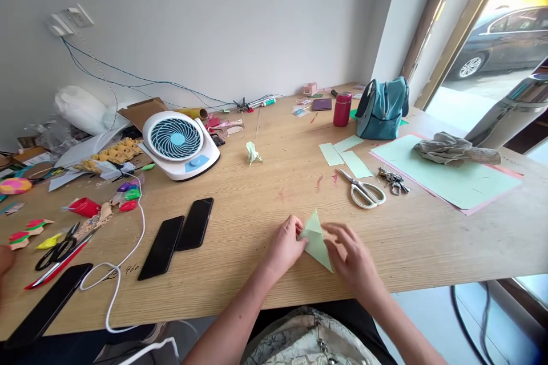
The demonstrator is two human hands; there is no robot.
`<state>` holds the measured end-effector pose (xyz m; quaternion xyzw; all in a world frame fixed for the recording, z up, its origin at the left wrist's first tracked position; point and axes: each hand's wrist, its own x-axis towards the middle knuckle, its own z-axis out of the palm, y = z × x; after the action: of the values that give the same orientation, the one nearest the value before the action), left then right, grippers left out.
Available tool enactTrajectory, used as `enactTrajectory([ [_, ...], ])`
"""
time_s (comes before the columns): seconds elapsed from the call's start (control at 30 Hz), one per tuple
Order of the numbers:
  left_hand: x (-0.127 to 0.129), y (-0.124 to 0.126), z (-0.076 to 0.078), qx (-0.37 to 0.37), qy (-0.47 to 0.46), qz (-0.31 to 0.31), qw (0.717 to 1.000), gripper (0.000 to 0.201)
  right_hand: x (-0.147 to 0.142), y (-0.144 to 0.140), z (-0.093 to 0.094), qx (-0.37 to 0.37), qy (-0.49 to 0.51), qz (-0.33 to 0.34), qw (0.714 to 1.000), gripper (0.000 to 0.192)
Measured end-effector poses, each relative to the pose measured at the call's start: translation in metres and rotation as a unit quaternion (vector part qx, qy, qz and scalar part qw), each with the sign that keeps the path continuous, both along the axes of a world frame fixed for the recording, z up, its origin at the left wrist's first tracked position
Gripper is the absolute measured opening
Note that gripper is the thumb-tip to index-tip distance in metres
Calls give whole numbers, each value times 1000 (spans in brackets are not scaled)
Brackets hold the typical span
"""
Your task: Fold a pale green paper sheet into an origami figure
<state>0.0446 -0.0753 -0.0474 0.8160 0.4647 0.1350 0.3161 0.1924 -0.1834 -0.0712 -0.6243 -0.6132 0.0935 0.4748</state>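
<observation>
A pale green folded paper (315,242), pointed at the top and at its lower right corner, is held just above or on the wooden table near its front edge. My left hand (287,245) pinches its left side between thumb and curled fingers. At its right side is my right hand (351,256), fingers bent and thumb against the paper's edge; the exact contact of the fingertips is hard to make out. Farther back stands a small folded paper figure (252,153) of the same green. White-handled scissors (363,191) lie beyond my right hand.
Cut green paper strips (357,164) and keys (393,180) lie near the scissors. Large paper sheets (454,182) bear a crumpled cloth (454,148). A blue bag (382,109) and red tumbler (342,109) stand behind. Leftward are a fan (177,145), two phones (161,248) and a white cable (142,219).
</observation>
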Motion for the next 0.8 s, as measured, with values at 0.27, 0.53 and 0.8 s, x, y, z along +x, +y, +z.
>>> enactTrajectory([
  [0.27, 0, 12, 8, -85, -121, -88, 985, 19, 31, 66, 3, -146, 392, 116, 901, 38],
  [0.53, 6, 44, 9, -120, -179, -132, 968, 30, 21, 89, 3, -117, 402, 109, 902, 53],
  [0.8, 3, 60, -9, -95, -200, -129, 967, 38, 10, 105, -5, -118, 395, 117, 904, 51],
])
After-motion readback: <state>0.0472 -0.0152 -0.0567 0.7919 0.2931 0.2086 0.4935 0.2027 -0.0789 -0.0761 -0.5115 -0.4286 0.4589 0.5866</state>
